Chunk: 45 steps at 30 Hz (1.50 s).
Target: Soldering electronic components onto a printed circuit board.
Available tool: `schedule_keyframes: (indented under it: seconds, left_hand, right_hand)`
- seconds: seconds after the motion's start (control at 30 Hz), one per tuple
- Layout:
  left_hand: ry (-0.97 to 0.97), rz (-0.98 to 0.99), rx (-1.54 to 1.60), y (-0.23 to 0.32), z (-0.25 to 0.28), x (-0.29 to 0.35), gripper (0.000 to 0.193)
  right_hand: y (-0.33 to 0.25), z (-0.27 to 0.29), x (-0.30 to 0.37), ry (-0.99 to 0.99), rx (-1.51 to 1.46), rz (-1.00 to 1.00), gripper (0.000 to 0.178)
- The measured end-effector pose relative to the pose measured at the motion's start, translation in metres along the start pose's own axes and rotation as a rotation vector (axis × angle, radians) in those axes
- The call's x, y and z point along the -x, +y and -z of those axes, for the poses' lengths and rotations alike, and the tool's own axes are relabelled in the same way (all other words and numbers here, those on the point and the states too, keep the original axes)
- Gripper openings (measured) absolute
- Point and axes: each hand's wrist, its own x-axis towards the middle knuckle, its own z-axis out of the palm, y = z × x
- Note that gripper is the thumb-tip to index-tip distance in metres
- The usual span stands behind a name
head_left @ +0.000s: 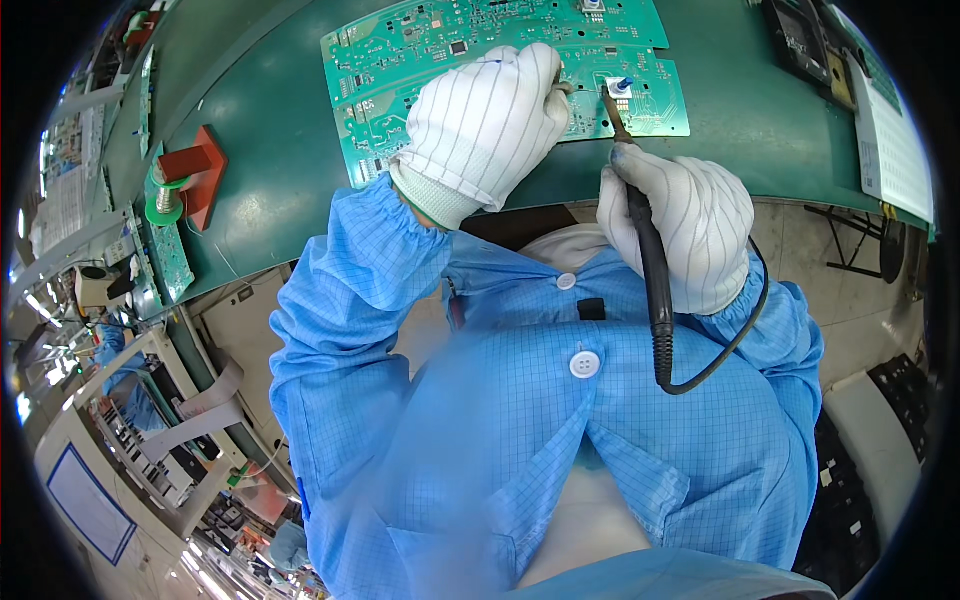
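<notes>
Green circuit boards [380, 110] lie joined on the table under my hands, with small parts and traces on them. In my right hand [690, 220] is a black-handled soldering iron [652, 270], held like a pen. Its tip rests at or just beside a small white component with a blue shaft [620, 87] on the board. My left hand [490, 120], in a white striped glove like the right, is closed over the boards left of the iron's tip. A small dark end shows at its fingertips; what it belongs to is hidden.
On the left, a spool of solder wire [165, 203] stands by a red holder [200, 175], near narrow green boards [172, 260]. A black device [800, 45] and a white sheet [895, 150] are at the right. The iron's cable [745, 335] loops below my right wrist.
</notes>
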Motion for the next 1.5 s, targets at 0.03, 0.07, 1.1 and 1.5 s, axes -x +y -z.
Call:
schedule_keyframes:
  seconds: [0.03, 0.07, 1.1, 1.5]
  left_hand:
    - [0.002, 0.003, -0.006, 0.000, 0.000, 0.001, 0.014]
    - [0.002, 0.004, -0.005, 0.000, -0.001, 0.001, 0.014]
    - [0.179, -0.200, -0.063, 0.004, -0.005, -0.003, 0.019]
    - [0.121, -0.520, -0.236, -0.002, 0.021, -0.038, 0.014]
  right_hand:
    - [0.000, 0.000, 0.000, -0.003, -0.010, -0.006, 0.037]
    - [0.000, 0.001, 0.000, -0.002, -0.001, -0.010, 0.036]
    - [-0.007, 0.006, 0.003, -0.011, 0.059, -0.006, 0.037]
    - [-0.014, 0.002, -0.001, -0.045, 0.160, -0.011, 0.026]
